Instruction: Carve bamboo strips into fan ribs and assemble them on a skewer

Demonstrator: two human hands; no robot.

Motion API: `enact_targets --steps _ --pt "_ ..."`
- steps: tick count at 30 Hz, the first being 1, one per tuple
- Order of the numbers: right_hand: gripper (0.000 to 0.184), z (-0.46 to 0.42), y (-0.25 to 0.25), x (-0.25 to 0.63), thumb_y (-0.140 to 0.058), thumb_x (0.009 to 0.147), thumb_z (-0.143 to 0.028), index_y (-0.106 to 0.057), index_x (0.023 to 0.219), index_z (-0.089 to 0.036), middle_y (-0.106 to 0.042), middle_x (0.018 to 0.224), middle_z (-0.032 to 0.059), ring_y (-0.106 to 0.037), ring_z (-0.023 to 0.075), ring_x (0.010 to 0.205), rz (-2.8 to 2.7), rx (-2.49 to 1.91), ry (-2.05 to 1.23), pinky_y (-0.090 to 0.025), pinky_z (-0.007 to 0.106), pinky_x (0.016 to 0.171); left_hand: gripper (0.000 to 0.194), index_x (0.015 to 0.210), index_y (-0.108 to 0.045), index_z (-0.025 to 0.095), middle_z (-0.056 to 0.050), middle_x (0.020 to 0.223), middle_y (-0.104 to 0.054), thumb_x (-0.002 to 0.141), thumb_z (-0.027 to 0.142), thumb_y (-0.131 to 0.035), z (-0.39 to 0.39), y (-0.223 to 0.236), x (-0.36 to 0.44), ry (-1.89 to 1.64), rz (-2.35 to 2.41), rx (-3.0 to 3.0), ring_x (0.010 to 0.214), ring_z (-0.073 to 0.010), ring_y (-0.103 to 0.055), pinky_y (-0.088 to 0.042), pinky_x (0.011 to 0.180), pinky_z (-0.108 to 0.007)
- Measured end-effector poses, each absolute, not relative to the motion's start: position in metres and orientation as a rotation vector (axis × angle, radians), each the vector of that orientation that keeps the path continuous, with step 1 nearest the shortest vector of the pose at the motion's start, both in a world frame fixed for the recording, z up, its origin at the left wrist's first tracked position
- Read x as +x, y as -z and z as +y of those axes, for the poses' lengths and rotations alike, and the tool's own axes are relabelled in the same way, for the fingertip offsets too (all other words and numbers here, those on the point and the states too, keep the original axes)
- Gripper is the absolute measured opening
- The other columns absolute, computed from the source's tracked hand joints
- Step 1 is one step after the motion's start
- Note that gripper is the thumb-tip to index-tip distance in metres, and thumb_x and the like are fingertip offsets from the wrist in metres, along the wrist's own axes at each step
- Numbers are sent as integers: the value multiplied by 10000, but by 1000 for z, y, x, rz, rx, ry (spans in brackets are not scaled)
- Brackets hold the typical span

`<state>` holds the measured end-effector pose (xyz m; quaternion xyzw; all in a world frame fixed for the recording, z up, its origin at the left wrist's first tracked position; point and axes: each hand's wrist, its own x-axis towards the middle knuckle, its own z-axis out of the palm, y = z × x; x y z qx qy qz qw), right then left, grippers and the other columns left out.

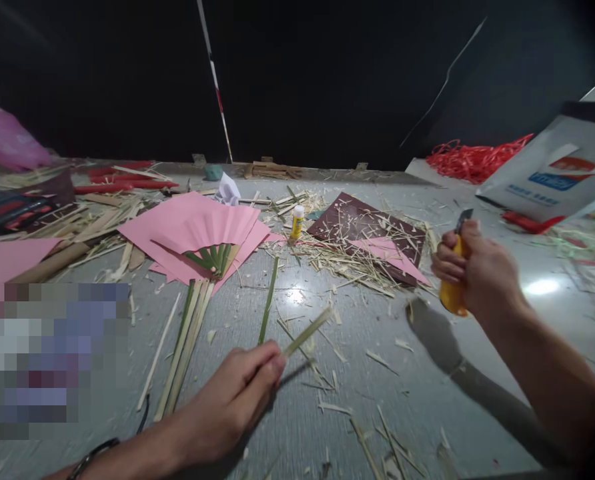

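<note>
My left hand (235, 397) is closed in a pinch on a thin bamboo strip (307, 331) that points up and to the right, just above the grey table (377, 400). My right hand (477, 270) is raised at the right, fist closed round a yellow utility knife (452, 293) whose blade tip sticks out above my fingers. The two hands are apart. A pink paper fan (197, 233) with green bamboo ribs (187, 340) lies spread left of centre. A loose green strip (269, 300) lies beside it.
A dark red sheet (367, 227) covered in bamboo shavings lies at centre right. A small glue stick (297, 222) stands by it. Pink paper (7, 257) and bamboo scraps lie at the left, red cord (470, 160) and a white bag (557, 173) at the right.
</note>
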<state>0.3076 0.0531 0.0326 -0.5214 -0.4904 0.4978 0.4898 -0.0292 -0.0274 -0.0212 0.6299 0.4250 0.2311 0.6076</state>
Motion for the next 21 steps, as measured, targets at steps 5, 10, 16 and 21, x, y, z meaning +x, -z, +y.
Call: enact_targets --steps 5,10,16,21 --pt "518 27 -13 289 -592 988 -688 -514 758 -231 -333 523 -86 -215 75 398 -1158 -1174 -1595 -151 237 358 468 783 -442 232 90 603 -315 1035 625 -486 -24 28 -23 -576 912 1207 472 -84 -267 -167 442 -251" --pt "603 -8 2 230 -463 1038 -711 -529 749 -186 -455 599 -46 -318 64 452 -1559 -1107 -1957 -240 189 381 481 822 -501 219 71 638 -355 1003 664 -530 -26 28 -24 -591 879 1141 528 -95 -299 -204 469 -244" --pt "632 -3 1 217 -481 986 -781 -523 752 -196 -437 557 -72 -298 58 404 -1532 -1123 -2145 -245 187 361 475 815 -467 224 73 640 -347 1035 644 -477 -28 28 -29 -504 875 1235 530 -98 -287 -204 477 -255" --pt "650 -6 7 217 -528 941 -812 -533 751 -191 -441 541 -78 -275 46 396 -1471 -1196 -2120 -211 174 342 475 778 -435 226 77 618 -332 1054 611 -461 -28 25 -27 -525 878 1253 528 -98 -288 -201 467 -243"
